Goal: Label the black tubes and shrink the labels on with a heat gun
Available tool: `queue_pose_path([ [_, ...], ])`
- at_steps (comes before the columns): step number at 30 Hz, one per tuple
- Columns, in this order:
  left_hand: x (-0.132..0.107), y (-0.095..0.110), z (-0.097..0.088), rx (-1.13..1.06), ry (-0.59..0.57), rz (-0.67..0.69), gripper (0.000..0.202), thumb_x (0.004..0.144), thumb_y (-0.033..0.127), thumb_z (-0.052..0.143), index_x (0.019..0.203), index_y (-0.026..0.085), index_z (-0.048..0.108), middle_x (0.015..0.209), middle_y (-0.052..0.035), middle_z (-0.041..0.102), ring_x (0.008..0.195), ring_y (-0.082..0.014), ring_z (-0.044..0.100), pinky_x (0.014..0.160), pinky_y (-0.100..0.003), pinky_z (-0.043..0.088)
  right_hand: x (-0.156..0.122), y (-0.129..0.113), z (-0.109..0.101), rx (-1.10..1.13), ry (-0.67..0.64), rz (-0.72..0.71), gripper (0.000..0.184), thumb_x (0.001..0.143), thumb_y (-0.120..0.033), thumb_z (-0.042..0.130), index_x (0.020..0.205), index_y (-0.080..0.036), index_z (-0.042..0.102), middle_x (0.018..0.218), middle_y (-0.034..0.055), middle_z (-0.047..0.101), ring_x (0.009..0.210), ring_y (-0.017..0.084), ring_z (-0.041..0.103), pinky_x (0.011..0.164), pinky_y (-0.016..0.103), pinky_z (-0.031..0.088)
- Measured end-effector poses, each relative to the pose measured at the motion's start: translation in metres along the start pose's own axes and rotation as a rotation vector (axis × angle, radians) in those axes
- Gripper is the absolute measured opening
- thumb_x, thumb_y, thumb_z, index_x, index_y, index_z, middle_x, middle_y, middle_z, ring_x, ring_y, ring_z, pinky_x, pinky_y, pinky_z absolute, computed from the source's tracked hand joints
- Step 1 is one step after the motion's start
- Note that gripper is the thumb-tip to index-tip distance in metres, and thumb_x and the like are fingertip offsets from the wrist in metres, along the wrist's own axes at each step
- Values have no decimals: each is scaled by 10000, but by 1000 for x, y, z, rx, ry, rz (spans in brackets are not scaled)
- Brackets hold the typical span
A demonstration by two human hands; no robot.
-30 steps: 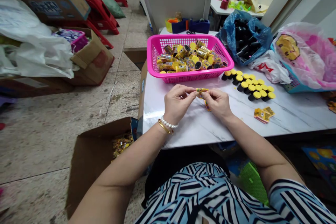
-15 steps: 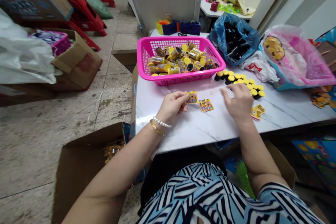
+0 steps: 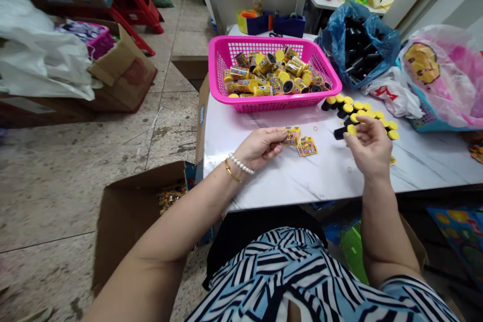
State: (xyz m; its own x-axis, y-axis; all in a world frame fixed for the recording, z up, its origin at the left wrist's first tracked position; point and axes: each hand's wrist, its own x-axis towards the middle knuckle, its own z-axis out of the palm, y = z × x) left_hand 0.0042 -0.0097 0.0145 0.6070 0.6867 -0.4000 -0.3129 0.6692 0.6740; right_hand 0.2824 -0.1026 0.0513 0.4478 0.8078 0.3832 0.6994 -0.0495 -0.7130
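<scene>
My left hand [image 3: 262, 146] pinches a small yellow printed label [image 3: 292, 136] just above the white marble table [image 3: 287, 176]. More of these labels [image 3: 307, 146] lie on the table right beside it. My right hand [image 3: 370, 147] is closed on a black tube with a yellow cap [image 3: 345, 131], lifted from the cluster of black yellow-capped tubes [image 3: 364, 113] lying to the right of the basket. The pink basket [image 3: 222, 60] behind my hands holds several finished yellow-wrapped tubes [image 3: 273, 78].
A blue bag of black tubes [image 3: 356, 43] and a pink plastic bag [image 3: 449, 75] sit at the back right. An open cardboard box [image 3: 128, 216] with yellow pieces stands on the floor at my left. Boxes, white bags and red stools crowd the far left.
My hands, together on a label a second ago, have parted. The left keeps one label; the right reached to the capped tubes and picked one up.
</scene>
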Motion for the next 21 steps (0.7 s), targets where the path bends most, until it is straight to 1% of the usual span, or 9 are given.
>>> queue_pose_path([
  [2, 0, 0, 2, -10, 5, -7, 122, 817, 159, 859, 901, 117, 780, 797, -48, 727, 425, -17, 442, 321, -123, 175, -13, -25, 11, 443, -195, 38, 476, 832, -472, 793, 1249, -260, 704, 1087, 66, 727, 856, 201, 691, 800, 391, 622],
  [3, -1, 0, 3, -19, 2, -10, 113, 830, 146, 845, 917, 110, 783, 779, -42, 713, 422, -16, 440, 319, -118, 176, -19, -35, 18, 599, -270, 66, 443, 837, -477, 806, 1218, -266, 726, 1089, 63, 736, 881, 201, 707, 827, 393, 631],
  [5, -1, 1, 5, -55, -6, -15, 103, 835, 120, 833, 918, 94, 777, 725, -20, 666, 416, -13, 432, 319, -109, 175, -26, -49, 33, 767, -345, 118, 404, 825, -468, 842, 1164, -266, 753, 1078, 51, 749, 927, 199, 723, 894, 397, 635],
  [8, -2, 3, 4, -140, -46, -24, 113, 819, 86, 832, 902, 87, 755, 708, 0, 626, 417, -5, 426, 324, -97, 169, -31, -53, 55, 772, -375, 161, 410, 815, -479, 870, 1138, -259, 747, 1076, 42, 754, 956, 191, 730, 934, 388, 633],
  [11, -3, 5, 1, -206, -91, -12, 121, 820, 86, 835, 881, 93, 731, 758, -10, 655, 419, 6, 415, 328, -91, 163, -31, -47, 68, 689, -319, 142, 404, 835, -504, 858, 1116, -247, 723, 1090, 45, 752, 986, 193, 733, 933, 377, 636],
  [13, -3, 6, 0, -225, -88, -7, 127, 832, 101, 838, 859, 100, 715, 779, -21, 678, 421, 10, 409, 331, -91, 162, -32, -45, 70, 643, -265, 119, 391, 839, -494, 861, 1099, -242, 714, 1068, 41, 754, 979, 191, 735, 918, 366, 641],
  [16, -3, 7, 0, -224, -64, -20, 130, 854, 131, 843, 852, 103, 715, 801, -38, 704, 434, 8, 426, 337, -93, 168, -36, -49, 67, 565, -245, 83, 343, 849, -461, 857, 1065, -237, 714, 1051, 47, 766, 966, 193, 745, 915, 359, 644],
  [19, -4, 8, 3, -239, -43, -32, 116, 863, 130, 840, 860, 104, 727, 779, -30, 695, 431, 8, 423, 337, -95, 165, -42, -61, 65, 533, -235, 24, 299, 871, -421, 838, 1070, -244, 702, 1163, 73, 773, 1031, 203, 754, 943, 353, 633],
  [21, -5, 9, 4, -247, -40, -35, 107, 880, 131, 823, 851, 105, 724, 761, -25, 684, 420, 9, 401, 334, -100, 163, -45, -69, 65, 547, -228, 1, 299, 882, -413, 825, 1078, -253, 665, 1204, 79, 769, 1008, 195, 757, 906, 334, 630],
])
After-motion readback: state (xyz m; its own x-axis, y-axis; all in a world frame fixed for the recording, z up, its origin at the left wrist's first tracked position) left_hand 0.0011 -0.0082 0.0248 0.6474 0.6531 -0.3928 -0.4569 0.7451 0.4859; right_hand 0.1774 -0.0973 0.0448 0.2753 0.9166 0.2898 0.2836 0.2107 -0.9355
